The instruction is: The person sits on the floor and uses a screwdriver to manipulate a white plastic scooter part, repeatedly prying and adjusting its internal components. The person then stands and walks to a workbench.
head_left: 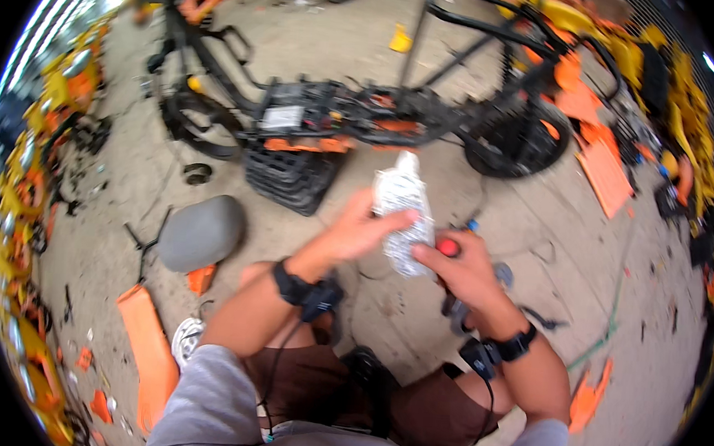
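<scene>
Gripping a silver packet (407,197) between them, the two hands meet near the middle of the view, just below the scooter (352,107). The packet stands lengthwise, its narrow end toward 12 o'clock. The left hand (363,230) comes from 8 o'clock, its thumb laid across the packet's near face, its other fingers mostly hidden behind. The right hand (462,266) comes from 4 o'clock, its thumb pressed to the packet's lower part and its fingers curled around a red-ended tool (449,247), whose full shape I cannot tell. Each wrist wears a black band, the left one (291,283) at 8 o'clock from the packet, the right one (518,342) at 4.

Farther out, the bare-framed scooter stretches across 12 o'clock, one wheel (519,143) at 2, the other (201,123) at 10. A grey seat (201,234) lies between 8 and 9, an orange panel (151,362) at 8 beside a white shoe (187,339), another orange panel (605,179) between 2 and 3, and an orange strip (590,398) past 4. Yellow parts (21,239) line the rim at 9, all around the concrete floor (551,259).
</scene>
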Tool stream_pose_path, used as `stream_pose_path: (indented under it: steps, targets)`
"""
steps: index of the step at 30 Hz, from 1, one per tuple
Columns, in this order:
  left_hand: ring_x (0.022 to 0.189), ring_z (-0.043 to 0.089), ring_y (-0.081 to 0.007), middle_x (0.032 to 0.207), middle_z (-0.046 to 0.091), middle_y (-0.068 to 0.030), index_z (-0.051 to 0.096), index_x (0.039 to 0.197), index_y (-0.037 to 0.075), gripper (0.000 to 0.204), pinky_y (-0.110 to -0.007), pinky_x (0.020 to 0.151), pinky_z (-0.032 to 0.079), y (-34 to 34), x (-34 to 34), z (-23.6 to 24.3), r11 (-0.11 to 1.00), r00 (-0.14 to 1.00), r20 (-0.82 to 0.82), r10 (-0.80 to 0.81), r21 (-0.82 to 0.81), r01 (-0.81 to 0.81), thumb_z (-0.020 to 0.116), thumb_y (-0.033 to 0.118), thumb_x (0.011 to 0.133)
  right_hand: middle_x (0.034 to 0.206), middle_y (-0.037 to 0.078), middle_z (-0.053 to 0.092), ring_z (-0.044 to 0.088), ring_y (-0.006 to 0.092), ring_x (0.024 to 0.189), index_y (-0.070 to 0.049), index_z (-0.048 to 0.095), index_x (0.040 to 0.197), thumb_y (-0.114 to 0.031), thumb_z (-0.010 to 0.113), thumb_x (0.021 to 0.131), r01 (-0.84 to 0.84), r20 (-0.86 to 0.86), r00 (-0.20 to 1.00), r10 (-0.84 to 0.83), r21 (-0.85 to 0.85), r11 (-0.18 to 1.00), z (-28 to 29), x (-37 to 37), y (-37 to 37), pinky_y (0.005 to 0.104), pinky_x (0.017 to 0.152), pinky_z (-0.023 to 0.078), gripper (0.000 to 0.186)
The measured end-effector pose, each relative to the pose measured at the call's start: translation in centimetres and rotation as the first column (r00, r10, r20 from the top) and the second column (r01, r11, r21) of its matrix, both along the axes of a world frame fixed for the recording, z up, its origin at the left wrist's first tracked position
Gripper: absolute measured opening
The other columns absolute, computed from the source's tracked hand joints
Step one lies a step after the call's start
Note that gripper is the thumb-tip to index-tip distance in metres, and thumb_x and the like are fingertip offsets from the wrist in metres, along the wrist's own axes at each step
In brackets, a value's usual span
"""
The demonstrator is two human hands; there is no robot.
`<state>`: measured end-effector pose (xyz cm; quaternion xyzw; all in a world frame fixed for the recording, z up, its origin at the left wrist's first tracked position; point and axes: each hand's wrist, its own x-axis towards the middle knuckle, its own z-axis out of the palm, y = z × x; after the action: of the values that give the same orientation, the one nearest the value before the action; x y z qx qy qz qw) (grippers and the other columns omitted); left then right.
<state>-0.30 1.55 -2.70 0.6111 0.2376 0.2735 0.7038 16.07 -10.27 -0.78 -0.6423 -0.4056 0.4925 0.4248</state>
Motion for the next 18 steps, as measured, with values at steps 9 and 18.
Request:
stream_pose_path:
  steps: [9, 18]
  targets:
    - [0.084, 0.059, -0.0076, 0.092, 0.066, 0.0000, 0.063, 0.104, 0.002, 0.019, -0.026, 0.075, 0.049, -0.09, 0.60, 0.02, 0.997, 0.998, 0.046, -0.040, 0.063, 0.037, 0.063, 0.017, 0.093, 0.061, -0.002, 0.054, 0.049, 0.0061, 0.048, -0.002, 0.062, 0.076, -0.024, 0.075, 0.084, 0.064, -0.133, 0.989, -0.064, -0.003, 0.998, -1.00, -0.27, 0.05, 0.0216, 0.044, 0.038, 0.027]
    - [0.081, 0.059, -0.0072, 0.088, 0.067, -0.0010, 0.065, 0.099, 0.001, 0.019, -0.026, 0.072, 0.049, -0.09, 0.86, 0.22, 0.998, 1.000, 0.006, -0.006, 0.061, 0.006, 0.062, 0.019, 0.094, 0.060, -0.001, 0.055, 0.049, 0.0068, 0.046, -0.002, 0.061, 0.073, -0.023, 0.074, 0.085, 0.083, -0.155, 0.985, -0.077, 0.030, 0.996, -0.87, -0.20, 0.10, 0.0225, 0.041, 0.038, 0.028]
